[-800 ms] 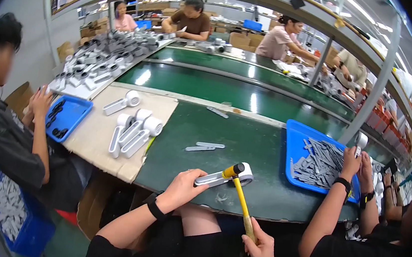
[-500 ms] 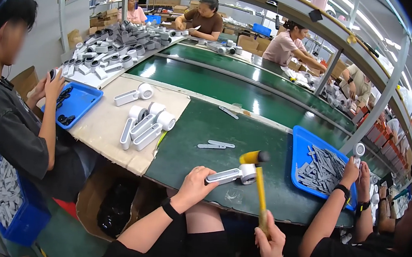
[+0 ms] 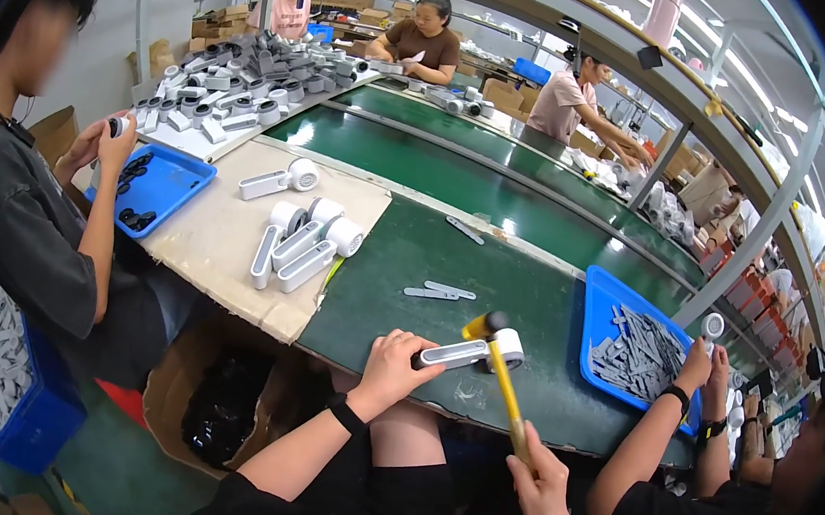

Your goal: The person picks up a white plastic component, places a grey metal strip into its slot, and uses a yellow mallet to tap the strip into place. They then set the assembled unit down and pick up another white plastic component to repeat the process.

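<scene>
My left hand (image 3: pixel 396 364) grips the end of a white handheld device with a grey handle strip and round head (image 3: pixel 462 355), holding it flat on the green tabletop near its front edge. In my right hand (image 3: pixel 543 472) is a mallet with a yellow handle (image 3: pixel 508 398). Its yellow-and-black head hangs over the device, close to the round end; whether they touch I cannot tell. Beyond my left hand lie two loose grey strips (image 3: pixel 439 291), and another grey strip (image 3: pixel 464 229) is farther back.
Several similar devices (image 3: pixel 305 251) rest on a beige board (image 3: pixel 220 272) at left. A blue tray (image 3: pixel 591 322) of grey strips stands at right. Co-workers sit close on both sides, the left one by another blue tray (image 3: pixel 189 184). A green conveyor (image 3: pixel 442 165) runs behind.
The mallet head has come down and to the left, now nearer the device. My left hand keeps its hold on the device. The whole view has shifted slightly.
</scene>
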`<state>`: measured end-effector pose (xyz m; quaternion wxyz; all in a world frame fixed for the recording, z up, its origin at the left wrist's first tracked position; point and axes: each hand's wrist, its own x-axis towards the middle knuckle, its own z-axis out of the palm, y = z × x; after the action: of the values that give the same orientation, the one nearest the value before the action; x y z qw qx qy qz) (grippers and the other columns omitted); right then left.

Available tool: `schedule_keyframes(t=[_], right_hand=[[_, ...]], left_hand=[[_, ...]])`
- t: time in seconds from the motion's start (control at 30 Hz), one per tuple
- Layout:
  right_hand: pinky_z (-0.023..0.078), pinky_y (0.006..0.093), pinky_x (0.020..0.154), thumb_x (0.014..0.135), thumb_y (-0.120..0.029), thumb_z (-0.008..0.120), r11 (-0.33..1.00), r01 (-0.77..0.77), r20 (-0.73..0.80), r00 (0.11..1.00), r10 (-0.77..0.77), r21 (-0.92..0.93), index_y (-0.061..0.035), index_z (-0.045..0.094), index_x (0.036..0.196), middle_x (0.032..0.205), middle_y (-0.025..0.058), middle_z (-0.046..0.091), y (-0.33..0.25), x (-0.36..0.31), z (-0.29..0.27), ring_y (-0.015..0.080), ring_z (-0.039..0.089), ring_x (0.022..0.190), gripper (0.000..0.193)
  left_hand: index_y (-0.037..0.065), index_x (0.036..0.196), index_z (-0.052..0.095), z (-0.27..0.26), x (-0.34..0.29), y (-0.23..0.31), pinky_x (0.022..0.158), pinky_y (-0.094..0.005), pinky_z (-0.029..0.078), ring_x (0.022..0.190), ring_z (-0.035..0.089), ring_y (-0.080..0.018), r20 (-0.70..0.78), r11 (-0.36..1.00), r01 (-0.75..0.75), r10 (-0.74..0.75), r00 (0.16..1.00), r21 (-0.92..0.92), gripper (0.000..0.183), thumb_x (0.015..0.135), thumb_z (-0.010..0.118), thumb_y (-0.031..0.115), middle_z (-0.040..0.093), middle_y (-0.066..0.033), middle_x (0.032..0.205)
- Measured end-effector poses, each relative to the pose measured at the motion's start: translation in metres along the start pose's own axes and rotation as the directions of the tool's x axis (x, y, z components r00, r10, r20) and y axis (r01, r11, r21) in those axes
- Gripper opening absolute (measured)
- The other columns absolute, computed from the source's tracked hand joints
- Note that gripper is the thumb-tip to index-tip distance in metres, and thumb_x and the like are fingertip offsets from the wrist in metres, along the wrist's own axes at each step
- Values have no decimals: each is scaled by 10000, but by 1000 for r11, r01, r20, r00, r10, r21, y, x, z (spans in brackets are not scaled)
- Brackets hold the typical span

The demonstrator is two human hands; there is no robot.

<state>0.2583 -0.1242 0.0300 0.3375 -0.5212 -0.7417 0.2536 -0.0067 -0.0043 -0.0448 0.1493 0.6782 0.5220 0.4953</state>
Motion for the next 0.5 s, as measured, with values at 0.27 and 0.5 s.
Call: schedule_keyframes(t=[0.27, 0.5], right_hand=[[478, 270, 652, 843, 12, 676, 997, -8, 103, 995, 15, -75, 24, 501, 1371, 816, 86, 625, -14, 9, -5, 114, 583, 699, 557], [484, 275, 687, 842, 19, 660, 981, 83, 152, 987, -56, -176, 4, 507, 1373, 824, 102, 615, -16, 12, -1, 140, 587, 715, 553]], left_hand=[[104, 892, 731, -1, 2, -2, 793, -374, 406, 852, 570, -229, -29, 998, 16, -14, 999, 63, 270, 732, 789, 313, 632, -9, 793], [116, 876, 736, 1, -2, 0, 806, -377, 401, 869, 575, -229, -33, 997, 41, -39, 999, 68, 266, 716, 784, 323, 623, -12, 775]])
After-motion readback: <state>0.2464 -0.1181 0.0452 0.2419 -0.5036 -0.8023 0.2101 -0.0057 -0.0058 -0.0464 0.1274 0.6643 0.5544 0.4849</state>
